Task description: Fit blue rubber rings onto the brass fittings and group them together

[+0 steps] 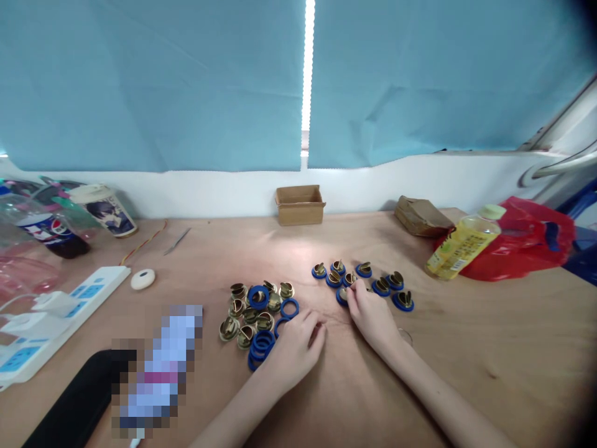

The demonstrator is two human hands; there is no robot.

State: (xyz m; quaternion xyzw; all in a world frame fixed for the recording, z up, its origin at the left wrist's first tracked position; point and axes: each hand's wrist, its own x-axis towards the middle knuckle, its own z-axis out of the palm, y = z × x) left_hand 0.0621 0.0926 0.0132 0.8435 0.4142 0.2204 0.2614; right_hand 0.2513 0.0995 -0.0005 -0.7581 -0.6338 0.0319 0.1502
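Observation:
My right hand (370, 311) pinches a round brass-coloured fitting with a blue ring (342, 296) at the near edge of the right-hand group. Around it lie several like fittings, each seated in a blue ring, such as the one nearest the right side (403, 301). My left hand (298, 342) rests on the table with loosely curved fingers, thumb apart, and nothing visible in it. Beside it are loose blue rings (263, 341), partly hidden by the hand. Farther left sits a cluster of bare brass-coloured fittings (237, 307) with upright flaps; one blue ring (258, 297) lies on top.
A small open cardboard box (301, 214) stands at the back. To the right are a yellow-labelled bottle (466, 242), a red plastic bag (513, 249) and a brown paper packet (420, 216). On the left are a power strip (88, 298), a cup (105, 211) and a blurred-out phone-like object (163, 367).

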